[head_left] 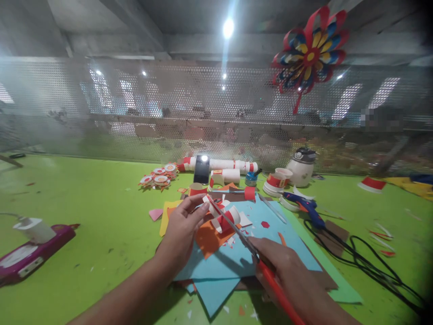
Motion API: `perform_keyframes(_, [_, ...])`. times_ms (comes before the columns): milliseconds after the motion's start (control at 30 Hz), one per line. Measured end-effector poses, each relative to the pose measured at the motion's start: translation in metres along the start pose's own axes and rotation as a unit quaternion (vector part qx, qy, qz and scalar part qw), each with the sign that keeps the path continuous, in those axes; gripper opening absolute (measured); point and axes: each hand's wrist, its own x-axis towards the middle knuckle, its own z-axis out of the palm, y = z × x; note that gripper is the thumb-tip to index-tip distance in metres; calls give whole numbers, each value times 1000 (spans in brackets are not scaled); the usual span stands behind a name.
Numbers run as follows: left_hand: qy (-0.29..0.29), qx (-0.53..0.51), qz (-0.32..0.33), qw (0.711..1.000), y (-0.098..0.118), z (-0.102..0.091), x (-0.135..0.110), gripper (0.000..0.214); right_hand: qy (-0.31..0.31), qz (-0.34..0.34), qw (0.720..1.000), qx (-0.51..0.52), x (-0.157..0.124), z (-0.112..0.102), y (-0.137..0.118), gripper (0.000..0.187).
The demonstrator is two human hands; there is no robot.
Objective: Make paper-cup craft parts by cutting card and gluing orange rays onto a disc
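My left hand [181, 228] pinches a small red and white paper piece [207, 199] between thumb and fingers. My right hand [287, 266] is closed around the red-handled scissors [244, 238], whose blades reach up and left to that piece. How far the blades are apart is hard to make out. Under the blades, a cut red and white paper cup [234, 217] lies beside an orange paper piece [207, 239]. Below both hands is a sheet of light blue paper [287, 248] with small red and white scraps on it.
A blue glue gun [306, 208] with a black cord lies at right, near stacked paper cups [274, 184] and a jug [302, 168]. A phone [202, 170], a white tube [221, 164] and several paper discs [160, 177] sit behind. A purple power strip [34, 253] is at left.
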Motion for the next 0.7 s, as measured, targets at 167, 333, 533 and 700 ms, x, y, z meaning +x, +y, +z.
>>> perform_keyframes(167, [-1,0,1,1000,-1,0,-2,21,10,-18,1000,-6,-1,1,1,29])
perform_keyframes(333, [7,-7,1,1000,-2,-1,-1,20,9,-2,1000,-21,-2,3,7,29])
perform_keyframes(533, [9,-9,-4,1000,-2,-1,0,19,-2,2,1000,-10,-1,5,7,20])
perform_keyframes(700, [16,-5,13,1000,-2,-3,2,21,-6,-7,1000,-18,1,3,5,25])
